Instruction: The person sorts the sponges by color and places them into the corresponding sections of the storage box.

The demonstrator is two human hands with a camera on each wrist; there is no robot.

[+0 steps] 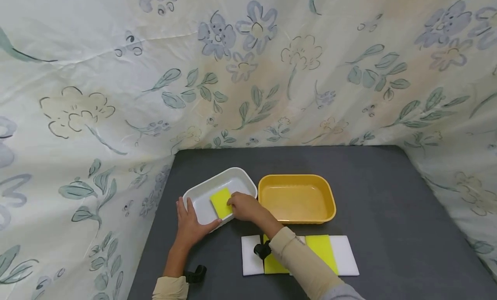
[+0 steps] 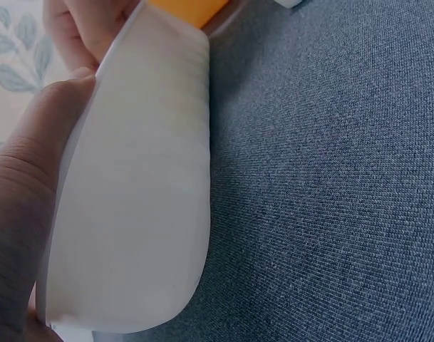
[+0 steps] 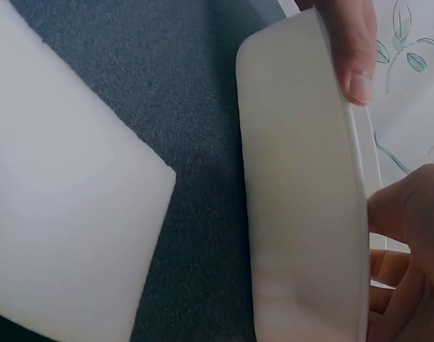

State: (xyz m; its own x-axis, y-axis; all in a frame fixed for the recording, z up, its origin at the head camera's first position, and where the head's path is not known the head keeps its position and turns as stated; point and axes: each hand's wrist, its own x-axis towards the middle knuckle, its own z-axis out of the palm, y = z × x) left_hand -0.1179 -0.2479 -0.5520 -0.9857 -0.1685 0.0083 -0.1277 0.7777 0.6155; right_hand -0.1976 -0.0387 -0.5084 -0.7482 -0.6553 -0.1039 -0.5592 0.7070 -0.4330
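A white tray (image 1: 205, 184) lies at a slant on the left of the dark table. My left hand (image 1: 190, 228) rests on its near left corner with fingers spread and fairly straight, the thumb (image 2: 56, 114) along the near rim. Inside the tray is a flat, square yellow sponge (image 1: 220, 200). My right hand (image 1: 244, 207) reaches over the tray's near right side and pinches the sponge's right edge between curled fingers and thumb. In the right wrist view the tray wall (image 3: 302, 178) hides the sponge.
A yellow-orange tray (image 1: 297, 200) stands just right of the white one. Along the near side lies a row of flat white pads (image 1: 343, 254) and yellow pads (image 1: 322, 250), partly covered by my right forearm. Floral fabric (image 1: 256, 75) hangs behind the dark table (image 1: 376, 205).
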